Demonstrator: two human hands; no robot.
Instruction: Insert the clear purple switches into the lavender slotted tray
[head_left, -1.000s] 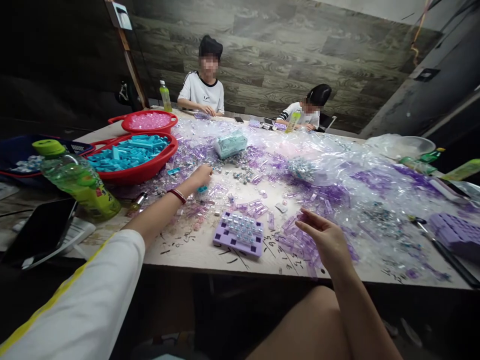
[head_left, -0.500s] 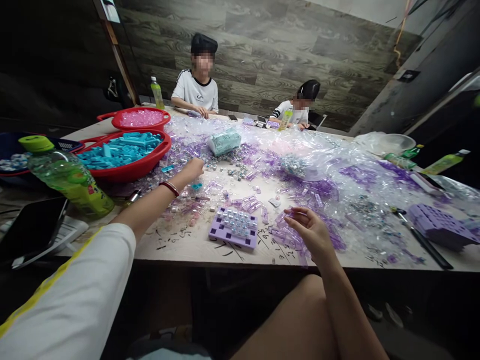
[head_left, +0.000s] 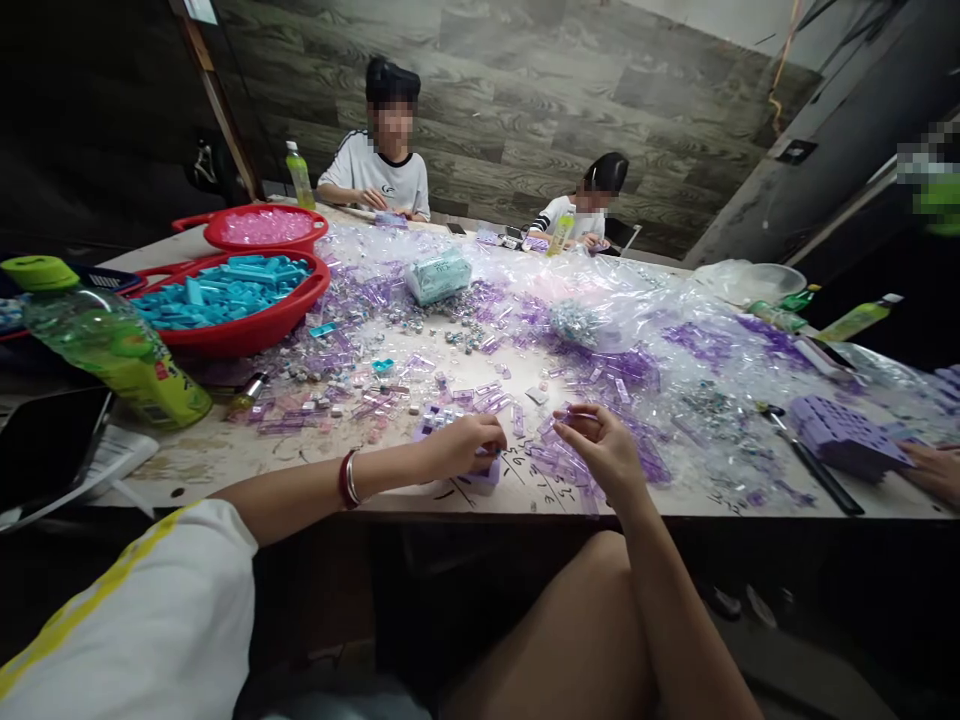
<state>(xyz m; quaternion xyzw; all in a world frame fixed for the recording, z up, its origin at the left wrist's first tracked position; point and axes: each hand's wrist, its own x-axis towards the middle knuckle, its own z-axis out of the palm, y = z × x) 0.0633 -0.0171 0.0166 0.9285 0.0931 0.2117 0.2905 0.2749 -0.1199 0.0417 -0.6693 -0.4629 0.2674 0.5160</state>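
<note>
My left hand is over a purple block with square holes, its fingers pinched together at the block's right side. A tiny dark bit shows at the fingertips, too small to name; the hand covers most of the block and the small clear pieces on it. To the right, my right hand pinches a clear purple plastic piece between thumb and fingers, above a heap of similar clear purple pieces.
Red baskets hold teal pieces and pink pieces. A green-capped bottle stands at left by a phone. A teal packet lies mid-table. At right, another person's hand is beside purple blocks. Two people sit opposite.
My left hand has come back from the scattered small parts near the red basket to the purple block. My right hand keeps its pinch. Another person's hand has appeared at right.
</note>
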